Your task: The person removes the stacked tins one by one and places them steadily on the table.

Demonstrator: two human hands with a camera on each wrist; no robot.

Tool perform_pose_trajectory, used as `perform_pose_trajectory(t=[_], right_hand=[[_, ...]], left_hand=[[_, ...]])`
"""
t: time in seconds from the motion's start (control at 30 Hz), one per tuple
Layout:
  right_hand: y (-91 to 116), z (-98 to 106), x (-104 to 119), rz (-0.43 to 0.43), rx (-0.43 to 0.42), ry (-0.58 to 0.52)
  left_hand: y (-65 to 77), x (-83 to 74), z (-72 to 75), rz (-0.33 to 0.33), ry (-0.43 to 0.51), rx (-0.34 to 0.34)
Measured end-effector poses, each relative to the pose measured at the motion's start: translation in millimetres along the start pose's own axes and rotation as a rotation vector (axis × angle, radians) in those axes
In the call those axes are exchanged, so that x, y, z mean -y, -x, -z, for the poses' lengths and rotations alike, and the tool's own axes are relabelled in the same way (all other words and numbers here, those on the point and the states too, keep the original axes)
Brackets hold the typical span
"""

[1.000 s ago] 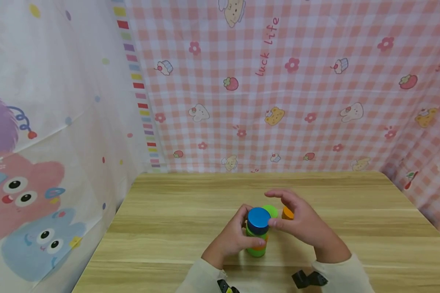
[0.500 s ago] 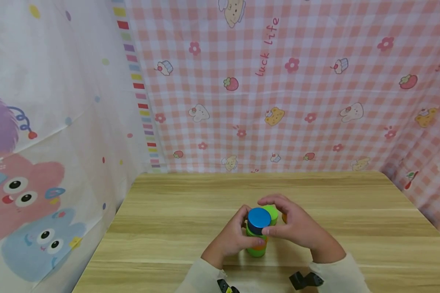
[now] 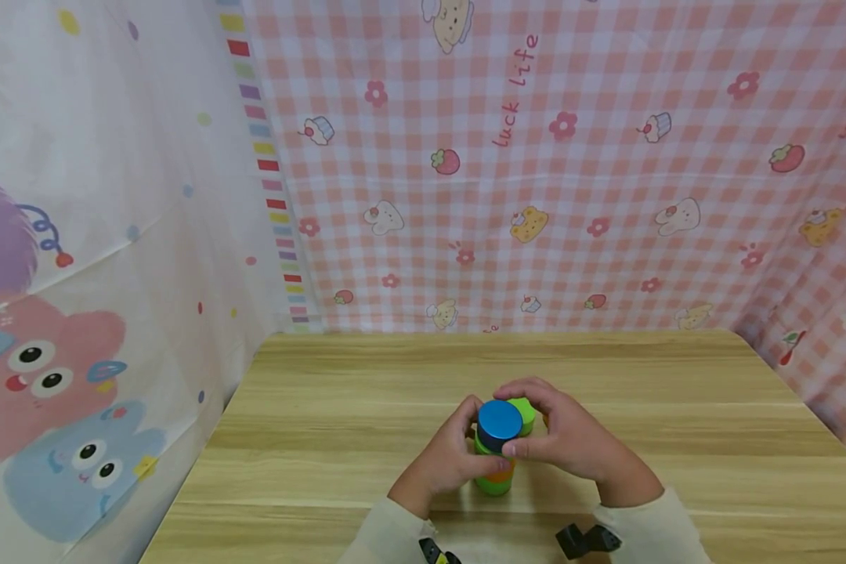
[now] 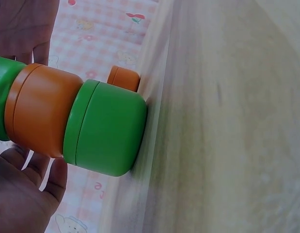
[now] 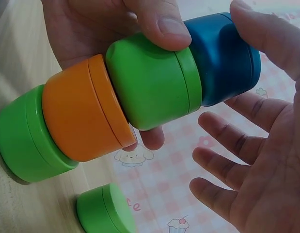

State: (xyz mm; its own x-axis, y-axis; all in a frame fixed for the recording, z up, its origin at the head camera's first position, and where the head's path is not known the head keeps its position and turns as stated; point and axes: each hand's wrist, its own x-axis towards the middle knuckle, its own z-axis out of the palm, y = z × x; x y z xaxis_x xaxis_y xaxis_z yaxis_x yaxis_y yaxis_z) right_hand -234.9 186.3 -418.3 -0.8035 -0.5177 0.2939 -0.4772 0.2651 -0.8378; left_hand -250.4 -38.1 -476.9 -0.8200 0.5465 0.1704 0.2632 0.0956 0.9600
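Several small round jars with lids stand in a stack on the table: a green jar [image 4: 107, 128] at the bottom, an orange jar [image 5: 86, 109] above it, a second green jar [image 5: 152, 82], and a blue jar [image 3: 500, 424] on top. My left hand [image 3: 450, 454] grips the stack, its thumb lying on the upper green jar in the right wrist view. On the blue jar, my right hand [image 3: 571, 431] has its thumb on the near side and its index finger at the far side. Its other fingers [image 5: 222, 167] are spread away from the stack.
Behind the stack sits a separate green jar [image 3: 524, 415]. A separate orange jar [image 4: 123, 78] stands close by, mostly hidden by my right hand in the head view. The wooden table [image 3: 324, 407] meets a checked curtain [image 3: 423, 188] at the back.
My right hand has moved slightly left, and its thumb and index finger have drawn in around the blue jar. The left hand and the stack have stayed in place.
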Motion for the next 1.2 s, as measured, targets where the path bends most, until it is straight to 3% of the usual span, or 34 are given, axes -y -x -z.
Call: perform_pose_trajectory(t=[0.77,1.2], right_hand=[[1,1,-1,0.013,-0.006,0.013],[6,13,-2,-0.084,-0.07,0.067]], left_hand=[[0.2,2.2,-1.0,0.007,0.01,0.005],[0.6,1.9,-2.0,0.028,0.031,0.01]])
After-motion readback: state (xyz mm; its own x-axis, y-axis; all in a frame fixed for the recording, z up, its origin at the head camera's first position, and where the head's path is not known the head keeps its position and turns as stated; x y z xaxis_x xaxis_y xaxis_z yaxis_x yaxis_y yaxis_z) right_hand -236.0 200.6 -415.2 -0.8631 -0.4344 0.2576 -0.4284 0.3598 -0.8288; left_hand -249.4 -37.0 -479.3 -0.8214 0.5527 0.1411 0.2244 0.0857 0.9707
